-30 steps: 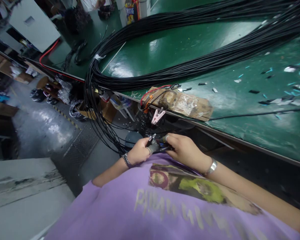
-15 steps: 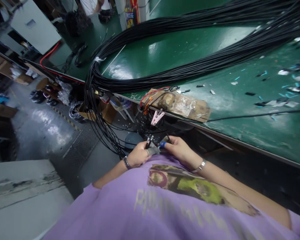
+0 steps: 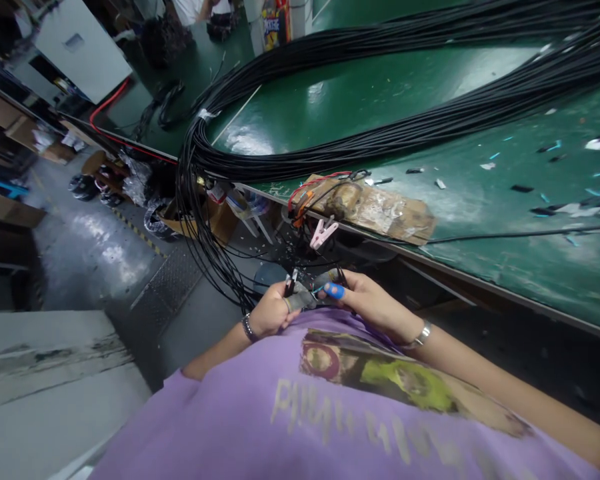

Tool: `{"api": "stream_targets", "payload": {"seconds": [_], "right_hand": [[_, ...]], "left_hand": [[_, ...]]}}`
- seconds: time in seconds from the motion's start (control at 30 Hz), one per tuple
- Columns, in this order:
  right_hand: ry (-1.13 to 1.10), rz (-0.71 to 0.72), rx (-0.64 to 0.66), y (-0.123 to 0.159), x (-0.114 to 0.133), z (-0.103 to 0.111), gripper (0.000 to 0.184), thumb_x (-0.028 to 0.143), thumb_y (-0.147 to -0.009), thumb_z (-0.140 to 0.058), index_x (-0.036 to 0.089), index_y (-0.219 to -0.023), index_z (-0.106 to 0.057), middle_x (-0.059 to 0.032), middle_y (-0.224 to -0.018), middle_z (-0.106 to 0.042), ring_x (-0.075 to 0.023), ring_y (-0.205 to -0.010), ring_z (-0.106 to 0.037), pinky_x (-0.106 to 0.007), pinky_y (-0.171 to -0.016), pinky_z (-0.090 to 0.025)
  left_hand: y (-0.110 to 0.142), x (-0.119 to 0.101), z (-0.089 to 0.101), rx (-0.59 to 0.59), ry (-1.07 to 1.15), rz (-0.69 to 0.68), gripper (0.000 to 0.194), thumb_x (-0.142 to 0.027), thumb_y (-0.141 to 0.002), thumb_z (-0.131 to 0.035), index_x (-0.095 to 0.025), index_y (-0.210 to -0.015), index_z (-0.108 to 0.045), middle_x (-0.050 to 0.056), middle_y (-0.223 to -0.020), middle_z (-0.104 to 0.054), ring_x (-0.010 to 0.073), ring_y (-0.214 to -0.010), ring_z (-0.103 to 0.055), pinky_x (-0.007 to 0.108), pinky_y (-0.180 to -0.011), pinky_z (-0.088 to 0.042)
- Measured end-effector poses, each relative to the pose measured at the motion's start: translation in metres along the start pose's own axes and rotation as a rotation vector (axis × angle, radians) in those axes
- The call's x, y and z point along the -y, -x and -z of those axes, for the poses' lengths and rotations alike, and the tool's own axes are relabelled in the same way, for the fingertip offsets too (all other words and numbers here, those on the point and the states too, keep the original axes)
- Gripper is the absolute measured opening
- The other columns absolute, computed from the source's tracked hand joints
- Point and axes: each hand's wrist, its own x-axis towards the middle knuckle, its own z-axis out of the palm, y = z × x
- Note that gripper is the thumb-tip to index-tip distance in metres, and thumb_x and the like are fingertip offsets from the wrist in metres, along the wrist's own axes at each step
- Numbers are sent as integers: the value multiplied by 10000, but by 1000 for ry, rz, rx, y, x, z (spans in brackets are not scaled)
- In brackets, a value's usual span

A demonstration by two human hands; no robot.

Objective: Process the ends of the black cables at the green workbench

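My left hand (image 3: 271, 312) is closed round a black cable (image 3: 290, 285), whose end pokes up past the fingers and shows a pale tip. Grey covers wrap some of its fingers. Close beside it, my right hand (image 3: 375, 301) pinches at thin teal wires (image 3: 320, 289) between the two hands, with a blue wrap (image 3: 334, 291) on its thumb. A short dark piece stands by the right fingers, too small to name. Both hands are low in front of the purple shirt. A bundle of black cables (image 3: 207, 257) hangs from the table edge toward my left hand.
A big loop of black cables (image 3: 300, 153) lies on the green table (image 3: 300, 110). At its edge sit a worn wooden block (image 3: 395, 213) and a pink clip (image 3: 323, 233). Cut scraps (image 3: 523, 189) litter the right side. A blue-grey bucket (image 3: 270, 275) stands below.
The view has shifted slightly, so the table things appear farther right. My right thumb has turned, showing more of the blue wrap. Both hands remain close together.
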Motion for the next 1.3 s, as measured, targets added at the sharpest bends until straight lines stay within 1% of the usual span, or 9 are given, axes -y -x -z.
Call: {"api": "stream_targets", "payload": {"seconds": [0.17,0.37,0.5,0.63,0.73,0.93,1.07,1.2,1.3], "right_hand": [[73,43,0,1,4,-4,376,465,-518,-803,175,-609,-581,27,-603,-547,-113,-595,-451,-266,-599,-404],[-210,-45,-383,-4,-10,10,407,480,-541,-765,206,-584,-468,60,-499,-447,-57,-416,-284,-213,-389,-216],[-110,-115,-241,-1,-12,8,402,492,-586,-743,197,-548,-472,65,-444,-417,-52,-394,-265,-222,-382,-184],[-90,-75,-216,0,-5,1,369,393,-489,-804,192,-703,-581,33,-611,-578,-71,-478,-382,-217,-425,-248],[-83,-60,-194,-1,1,-1,358,443,-536,-772,183,-711,-600,16,-656,-616,-58,-468,-351,-219,-428,-229],[-62,-112,-131,0,2,-5,506,669,-607,-636,171,-601,-549,31,-509,-514,-53,-422,-279,-230,-404,-173],[-72,-143,-86,4,4,-8,479,606,-550,-727,185,-616,-508,61,-498,-473,-53,-432,-285,-221,-411,-201],[-2,-48,-31,8,8,-8,436,509,-506,-796,182,-633,-538,59,-552,-475,-86,-545,-406,-232,-516,-341],[25,-31,-47,8,5,-5,428,528,-535,-775,182,-629,-542,53,-556,-476,-86,-542,-395,-234,-506,-330]], "left_hand": [[-1,-1,-2,24,-28,21,457,-536,-627,-714,-175,-621,-434,-96,-354,-362,14,-271,-226,178,-303,-115],[1,-2,3,32,41,74,476,-553,-588,-728,-178,-609,-434,-103,-331,-330,17,-263,-207,187,-303,-106],[-2,2,8,17,132,54,436,-539,-604,-711,-170,-654,-484,-111,-335,-316,17,-258,-184,190,-303,-95],[-5,4,7,47,151,22,405,-512,-633,-702,-167,-676,-493,-110,-344,-322,18,-264,-189,185,-303,-100],[-5,5,4,50,139,3,402,-495,-640,-706,-172,-661,-467,-109,-346,-332,19,-265,-196,183,-302,-108],[-1,0,-4,-52,6,-16,427,-520,-620,-710,-178,-658,-457,-107,-359,-370,21,-276,-219,181,-309,-117],[1,-4,-7,-89,-106,-118,431,-485,-624,-730,-169,-586,-439,-97,-378,-386,17,-319,-274,178,-357,-205],[0,-2,-7,-122,-123,-197,447,-486,-606,-752,-165,-568,-444,-90,-387,-383,27,-360,-305,186,-395,-251],[-1,2,-6,-124,-116,-230,456,-502,-606,-749,-167,-566,-442,-88,-404,-382,33,-375,-303,191,-405,-260]]}}
